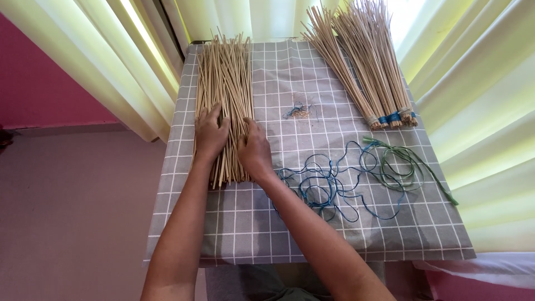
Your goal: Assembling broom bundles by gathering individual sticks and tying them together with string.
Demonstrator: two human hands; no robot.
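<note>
both forearms bare, no sleeves, no rings/watch; dark grey-green garment (262, 278) at lap.

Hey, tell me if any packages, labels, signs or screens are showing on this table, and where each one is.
None in view. The checked grey tablecloth holds only loose sticks, tied stick bundles, and blue string and green string; nothing carries a label.

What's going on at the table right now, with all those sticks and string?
A person has both hands on a loose pile of thin pale sticks at the left of a grey checked tablecloth. The left hand and right hand press down on the pile's near end. Tied stick bundles lie at the far right, with tangled blue string and green string nearby.
</note>
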